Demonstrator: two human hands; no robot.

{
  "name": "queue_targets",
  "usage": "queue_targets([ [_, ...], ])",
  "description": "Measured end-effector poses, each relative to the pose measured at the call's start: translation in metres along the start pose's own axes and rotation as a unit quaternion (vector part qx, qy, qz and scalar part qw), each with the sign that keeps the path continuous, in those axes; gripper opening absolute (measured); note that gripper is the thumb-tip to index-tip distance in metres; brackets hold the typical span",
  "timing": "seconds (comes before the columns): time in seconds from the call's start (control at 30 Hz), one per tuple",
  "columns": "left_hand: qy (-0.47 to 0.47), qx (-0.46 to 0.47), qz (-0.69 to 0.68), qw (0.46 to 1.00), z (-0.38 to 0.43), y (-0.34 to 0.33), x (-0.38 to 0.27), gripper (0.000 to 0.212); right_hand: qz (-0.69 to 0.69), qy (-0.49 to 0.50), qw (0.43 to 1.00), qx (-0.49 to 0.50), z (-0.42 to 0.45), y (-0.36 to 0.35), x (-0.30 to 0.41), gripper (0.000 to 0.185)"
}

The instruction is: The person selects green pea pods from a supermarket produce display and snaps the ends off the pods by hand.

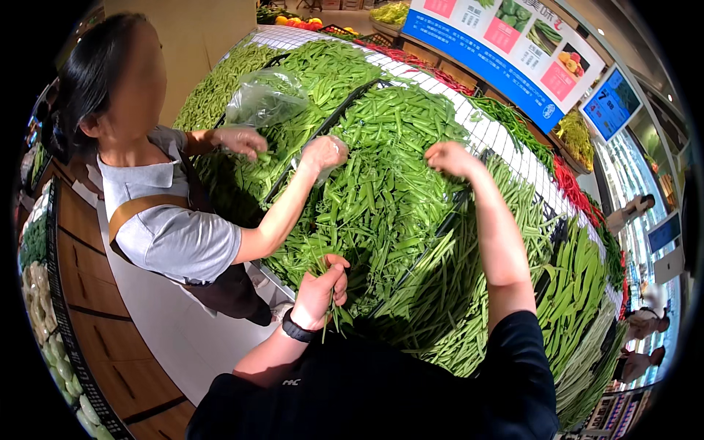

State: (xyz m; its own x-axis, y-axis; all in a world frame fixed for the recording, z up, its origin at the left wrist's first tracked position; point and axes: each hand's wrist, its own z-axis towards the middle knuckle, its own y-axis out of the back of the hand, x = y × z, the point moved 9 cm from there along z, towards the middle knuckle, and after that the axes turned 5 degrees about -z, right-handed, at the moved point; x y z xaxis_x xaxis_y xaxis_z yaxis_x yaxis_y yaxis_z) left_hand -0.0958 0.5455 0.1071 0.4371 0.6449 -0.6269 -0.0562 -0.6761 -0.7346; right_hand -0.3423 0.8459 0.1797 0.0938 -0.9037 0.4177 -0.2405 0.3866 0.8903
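Observation:
My left hand, with a dark watch on its wrist, is closed around a bunch of thin green stems and tendrils at the near edge of the pea pod heap. Across the heap, my right hand is at the far right side of the green pea pods, fingers bent down at them; whether it pinches a pod cannot be told. Loose stems lie among the pods. Green beans lie right of the pods, past a black divider.
At the left stands a person, whose hands reach over the pods beside a clear plastic bag. Broad green beans fill the right side. Red chili peppers line the far edge below a sign board. A wooden-sided vegetable stand is at far left.

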Motion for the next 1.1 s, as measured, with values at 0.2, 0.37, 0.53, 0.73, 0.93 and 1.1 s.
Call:
queue_targets([
  [0.2,0.023,0.003,0.008,1.0,0.012,-0.001,0.008,0.008,-0.075,-0.006,0.994,-0.08,-0.013,-0.044,0.018,0.033],
  [0.37,0.033,0.016,0.011,0.999,0.018,-0.002,0.011,0.008,-0.107,0.047,0.992,-0.041,-0.034,-0.045,0.025,0.027],
  [0.53,0.038,0.026,0.003,0.999,0.025,-0.01,0.01,0.008,0.131,0.0,0.988,-0.084,-0.045,-0.025,-0.002,0.019],
  [0.73,0.002,0.035,0.072,0.997,0.027,-0.017,-0.005,0.017,0.327,0.014,0.941,-0.084,-0.066,0.008,0.043,0.015],
  [0.93,-0.109,0.066,0.146,0.981,0.032,-0.032,-0.035,0.025,0.205,0.081,0.971,0.094,-0.146,-0.049,0.154,0.014],
  [1.1,-0.211,0.1,0.399,0.887,0.023,-0.058,-0.044,0.012,0.148,0.176,0.965,0.122,-0.185,-0.083,0.171,0.02],
])
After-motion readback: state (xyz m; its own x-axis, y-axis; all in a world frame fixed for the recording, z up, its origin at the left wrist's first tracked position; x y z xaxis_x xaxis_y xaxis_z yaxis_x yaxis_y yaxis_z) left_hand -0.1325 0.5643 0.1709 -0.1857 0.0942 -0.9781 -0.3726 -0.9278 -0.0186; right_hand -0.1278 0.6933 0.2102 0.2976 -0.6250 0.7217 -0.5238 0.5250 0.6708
